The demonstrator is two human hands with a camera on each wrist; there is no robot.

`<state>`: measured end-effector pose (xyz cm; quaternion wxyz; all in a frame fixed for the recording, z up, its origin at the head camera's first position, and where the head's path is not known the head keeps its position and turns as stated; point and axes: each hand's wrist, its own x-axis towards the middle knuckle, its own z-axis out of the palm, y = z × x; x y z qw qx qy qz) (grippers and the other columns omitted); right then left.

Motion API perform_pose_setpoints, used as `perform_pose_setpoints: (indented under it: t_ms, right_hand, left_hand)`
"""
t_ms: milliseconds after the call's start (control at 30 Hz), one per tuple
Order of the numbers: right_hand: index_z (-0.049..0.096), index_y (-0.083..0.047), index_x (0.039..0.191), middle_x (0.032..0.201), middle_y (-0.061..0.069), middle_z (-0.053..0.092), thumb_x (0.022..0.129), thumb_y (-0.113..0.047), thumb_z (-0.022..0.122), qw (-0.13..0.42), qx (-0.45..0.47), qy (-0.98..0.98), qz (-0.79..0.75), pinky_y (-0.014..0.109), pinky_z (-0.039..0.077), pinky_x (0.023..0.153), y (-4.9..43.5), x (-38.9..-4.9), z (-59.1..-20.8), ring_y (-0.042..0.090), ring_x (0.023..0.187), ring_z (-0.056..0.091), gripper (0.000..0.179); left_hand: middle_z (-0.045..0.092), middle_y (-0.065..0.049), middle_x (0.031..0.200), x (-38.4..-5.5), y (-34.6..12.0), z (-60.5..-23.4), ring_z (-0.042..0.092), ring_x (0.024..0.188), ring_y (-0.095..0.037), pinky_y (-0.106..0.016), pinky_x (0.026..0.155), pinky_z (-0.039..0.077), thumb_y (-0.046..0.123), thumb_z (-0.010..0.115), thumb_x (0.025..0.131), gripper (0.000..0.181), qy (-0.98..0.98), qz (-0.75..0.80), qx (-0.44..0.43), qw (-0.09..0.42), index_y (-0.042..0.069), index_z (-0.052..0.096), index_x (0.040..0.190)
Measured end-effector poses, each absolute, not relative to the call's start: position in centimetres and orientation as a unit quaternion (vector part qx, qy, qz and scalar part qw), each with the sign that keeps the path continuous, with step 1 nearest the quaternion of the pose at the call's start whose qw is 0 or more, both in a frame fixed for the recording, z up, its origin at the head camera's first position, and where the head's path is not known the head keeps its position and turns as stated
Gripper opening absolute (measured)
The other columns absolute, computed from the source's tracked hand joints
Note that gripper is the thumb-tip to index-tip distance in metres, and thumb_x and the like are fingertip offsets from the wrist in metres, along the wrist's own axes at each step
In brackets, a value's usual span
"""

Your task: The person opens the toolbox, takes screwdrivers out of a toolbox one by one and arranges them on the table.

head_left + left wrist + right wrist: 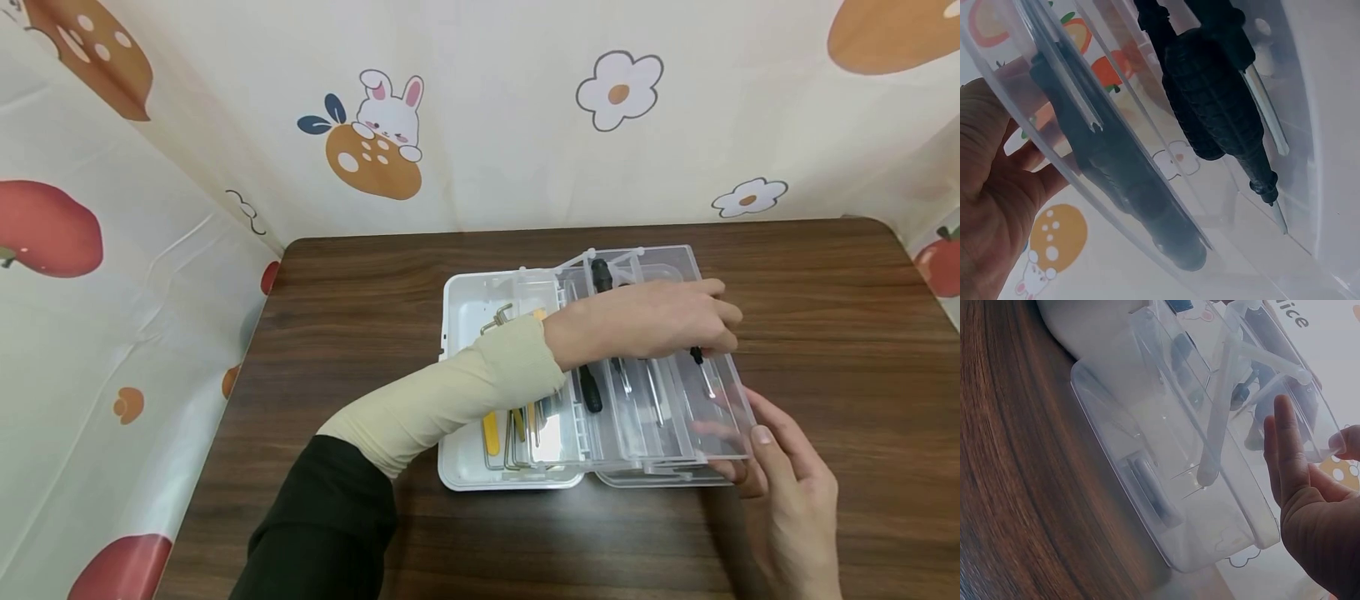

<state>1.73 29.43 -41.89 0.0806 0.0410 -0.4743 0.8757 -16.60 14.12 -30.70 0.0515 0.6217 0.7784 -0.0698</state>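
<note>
- Your left hand [667, 321] reaches across the right half of the clear tray [675, 262], knuckles up, fingers bent down. A small black-handled screwdriver [697, 357] shows just below those fingers, near the tray's right edge; whether you pinch it or only touch it, I cannot tell.
- Your right hand [795, 483] pinches the tray's near right corner, thumb on top. In the right wrist view, two of its fingers point straight.
- Across the tray's lengthwise compartments lie a dark handle [591, 390] toward the left edge and a silver shaft [656, 396] nearer the middle. The left wrist view shows ribbed black handles [1222, 94] crowded side by side.
- Beyond the tray's left edge, the white box base [467, 312] holds a yellow piece [491, 434] and bent metal rods.
- All this stands toward the far edge of a brown table [360, 333].
- The step in hand appears to be handling the small screwdriver within the tray; the next move likely calls for a steady corner and careful fingertips among the dividers.
- Hidden: your left fingertips from above, and the base's middle under your cream cuff [450, 392]. Layered clear plastic blurs the compartments; the table's near edge is cut off.
</note>
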Motion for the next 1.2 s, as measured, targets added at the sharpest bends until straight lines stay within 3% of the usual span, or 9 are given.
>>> perform_pose_setpoints:
  t_ms: [200,400,633,900,1100,1200]
  right_hand:
    - [0.035,0.016,0.153,0.139,0.023,0.065,0.108,0.011,0.026,0.078,0.04,-0.469,0.879,0.029,0.064,0.077,29.4,1.8,-42.0,0.03,0.107,0.076,0.046]
    - [0.034,0.017,0.153,0.141,0.026,0.064,0.108,0.011,0.025,0.074,0.046,-0.473,0.877,0.029,0.064,0.077,29.4,1.8,-42.0,0.031,0.108,0.076,0.046]
    - [0.034,0.018,0.152,0.141,0.028,0.063,0.108,0.012,0.024,0.076,0.055,-0.473,0.876,0.029,0.064,0.077,29.4,1.8,-42.0,0.033,0.108,0.075,0.046]
    - [0.033,0.018,0.152,0.141,0.029,0.062,0.108,0.012,0.023,0.078,0.065,-0.464,0.88,0.029,0.064,0.078,29.4,1.7,-42.0,0.034,0.108,0.075,0.046]
    - [0.033,0.018,0.152,0.141,0.029,0.063,0.108,0.012,0.023,0.079,0.062,-0.466,0.879,0.029,0.064,0.077,29.4,1.7,-42.0,0.033,0.108,0.075,0.046]
    - [0.033,0.018,0.152,0.141,0.029,0.063,0.108,0.012,0.024,0.08,0.06,-0.467,0.879,0.029,0.064,0.077,29.3,1.7,-42.0,0.033,0.107,0.076,0.046]
  left_hand:
    - [0.063,0.01,0.129,-16.5,14.1,-30.6,0.045,0.114,-0.015,-0.02,0.089,0.042,0.01,0.052,0.109,0.029,0.784,-0.074,0.614,0.057,0.03,0.071,0.119]
    - [0.061,0.009,0.135,-16.5,13.1,-29.7,0.048,0.122,-0.016,-0.02,0.098,0.042,0.012,0.054,0.108,0.035,0.788,-0.063,0.61,0.057,0.031,0.067,0.134]
    - [0.062,0.007,0.13,-16.2,9.3,-27.9,0.048,0.118,-0.015,-0.018,0.096,0.045,0.008,0.05,0.11,0.032,0.809,0.012,0.588,0.012,0.027,0.068,0.128]
    - [0.062,0.004,0.12,-15.6,4.3,-27.0,0.053,0.113,-0.017,-0.02,0.08,0.051,0.008,0.05,0.109,0.026,0.835,0.045,0.544,-0.064,0.023,0.067,0.12]
    - [0.062,0.001,0.115,-14.9,0.7,-27.1,0.055,0.111,-0.018,-0.025,0.073,0.054,0.002,0.055,0.105,0.028,0.858,0.072,0.504,-0.068,0.021,0.068,0.12]
    - [0.063,-0.001,0.119,-14.4,-0.9,-27.3,0.056,0.111,-0.018,-0.026,0.076,0.056,0.005,0.058,0.104,0.027,0.877,0.083,0.469,-0.055,0.02,0.068,0.125]
